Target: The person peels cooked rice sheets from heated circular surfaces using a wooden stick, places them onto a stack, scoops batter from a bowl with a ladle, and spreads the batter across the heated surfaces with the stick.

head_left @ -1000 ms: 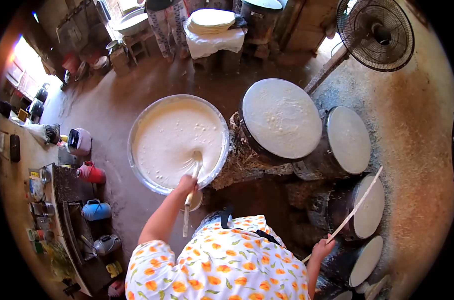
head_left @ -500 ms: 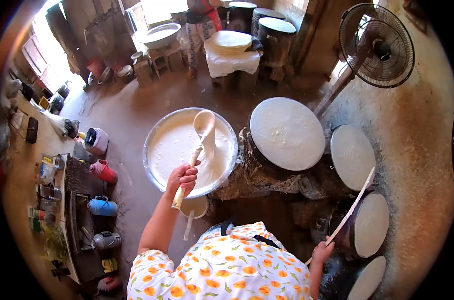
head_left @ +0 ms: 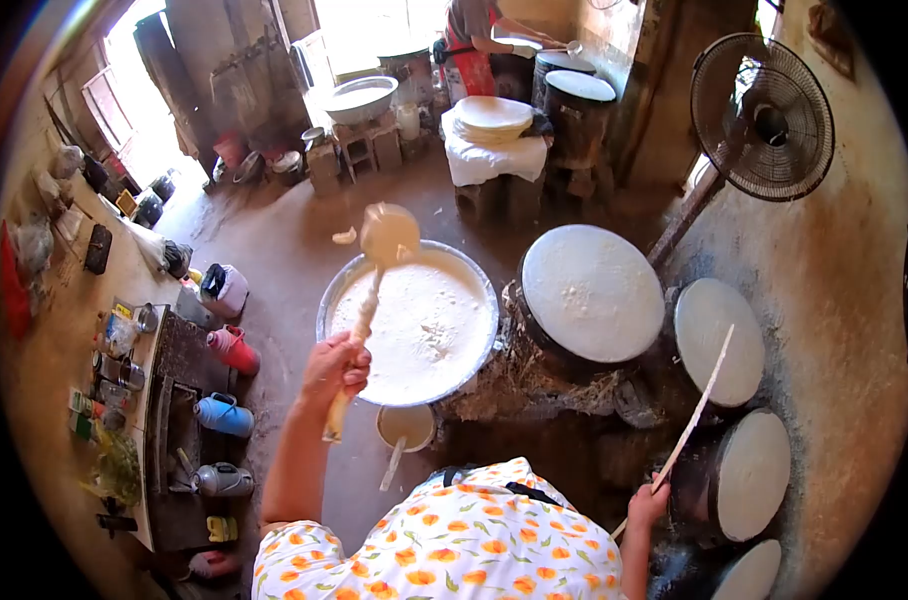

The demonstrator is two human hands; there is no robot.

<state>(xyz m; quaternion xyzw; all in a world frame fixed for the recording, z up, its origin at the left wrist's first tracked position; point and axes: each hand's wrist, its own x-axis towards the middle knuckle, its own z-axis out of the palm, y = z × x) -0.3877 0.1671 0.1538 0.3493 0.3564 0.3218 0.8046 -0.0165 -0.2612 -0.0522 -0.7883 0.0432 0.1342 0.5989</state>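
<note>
My left hand [head_left: 336, 368] is closed around the handle of a long wooden ladle [head_left: 369, 305]. Its batter-coated bowl is raised above the far left rim of a wide metal basin [head_left: 324, 330], and a blob of batter hangs in the air beside it. White batter [head_left: 414, 325] fills much of the basin. At the lower right, my right hand [head_left: 649, 503] grips a long thin stick [head_left: 696, 415], whose tip overlaps a round white-topped griddle or pot [head_left: 719, 335]. A larger round white surface [head_left: 592, 290] lies right of the basin.
A small bucket [head_left: 419, 415] with a pale stick stands below the basin. More white-topped pots [head_left: 754, 475] line the right wall, under a fan [head_left: 764, 115]. Flasks [head_left: 224, 413] stand at left. Behind, another person [head_left: 469, 45] works near stacked white rounds [head_left: 492, 118].
My left hand has swung the ladle up and left from over the batter to above the basin's far left rim. The right hand still holds the stick. The view has shifted slightly.
</note>
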